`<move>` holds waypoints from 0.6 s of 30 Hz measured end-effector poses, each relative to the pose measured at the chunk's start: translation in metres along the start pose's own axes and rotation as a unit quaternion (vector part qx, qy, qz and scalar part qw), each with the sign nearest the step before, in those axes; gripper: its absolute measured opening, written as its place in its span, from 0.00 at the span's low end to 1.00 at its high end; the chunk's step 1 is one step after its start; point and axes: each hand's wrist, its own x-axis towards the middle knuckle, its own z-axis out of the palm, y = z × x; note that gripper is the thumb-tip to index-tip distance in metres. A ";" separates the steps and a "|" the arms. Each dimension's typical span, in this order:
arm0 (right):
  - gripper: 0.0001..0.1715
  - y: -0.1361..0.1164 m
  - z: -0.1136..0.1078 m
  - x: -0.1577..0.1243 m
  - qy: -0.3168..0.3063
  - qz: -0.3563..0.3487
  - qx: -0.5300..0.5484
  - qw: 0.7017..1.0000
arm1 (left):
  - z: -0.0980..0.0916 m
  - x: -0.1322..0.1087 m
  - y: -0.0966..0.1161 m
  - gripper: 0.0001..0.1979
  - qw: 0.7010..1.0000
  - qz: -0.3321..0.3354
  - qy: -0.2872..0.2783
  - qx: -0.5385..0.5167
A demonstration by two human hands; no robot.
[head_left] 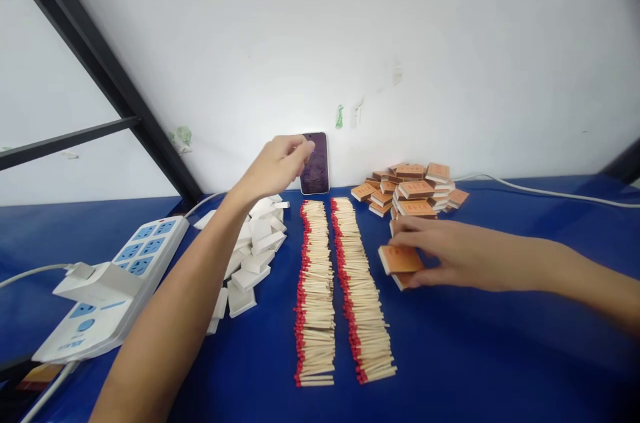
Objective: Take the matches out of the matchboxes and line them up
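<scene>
My left hand (pixel 285 159) is raised in front of the phone (pixel 316 173), its fingers curled together; what they hold, if anything, is hidden. On the right, my right hand (pixel 425 253) has its thumb and fingers round an orange matchbox (pixel 401 259), with another box partly hidden beneath it. Behind that hand lies a pile of orange matchboxes (pixel 416 190). Two long rows of red-tipped matches, a left row (pixel 317 289) and a right row (pixel 364 289), run down the middle. White matchbox trays (pixel 257 243) are heaped left of them.
A white power strip (pixel 150 263) with a plugged-in adapter (pixel 103 286) lies at the left on the blue table (pixel 260 369). A white cable (pixel 550 195) runs along the back right. A black metal frame (pixel 107 76) stands at the left against the white wall (pixel 400 23).
</scene>
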 end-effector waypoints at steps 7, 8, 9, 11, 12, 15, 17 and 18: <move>0.25 0.001 -0.014 0.040 0.103 -0.055 -0.013 0.993 | 0.024 -0.003 0.014 0.20 0.986 -0.006 -0.164 0.021; 0.25 0.001 -0.016 0.048 0.121 -0.059 -0.018 0.991 | 0.028 -0.002 0.015 0.20 0.985 -0.002 -0.170 0.016; 0.25 0.001 -0.018 0.056 0.139 -0.058 -0.021 0.988 | 0.031 -0.001 0.015 0.20 0.985 0.003 -0.172 0.013; 0.26 0.003 -0.021 0.071 0.176 -0.048 -0.024 0.983 | 0.039 0.002 0.014 0.21 0.986 0.022 -0.165 0.015; 0.27 0.004 -0.022 0.078 0.192 -0.042 -0.024 0.980 | 0.043 0.003 0.012 0.21 0.987 0.033 -0.156 0.021; 0.30 0.010 -0.021 0.094 0.219 -0.031 -0.016 0.975 | 0.053 0.009 0.003 0.20 0.990 0.042 -0.135 0.022; 0.29 0.014 -0.017 0.100 0.228 -0.027 -0.012 0.973 | 0.058 0.011 -0.004 0.19 0.990 0.020 -0.139 -0.019; 0.29 0.016 -0.015 0.102 0.234 -0.029 -0.013 0.972 | 0.059 0.013 -0.008 0.19 0.987 0.004 -0.150 -0.051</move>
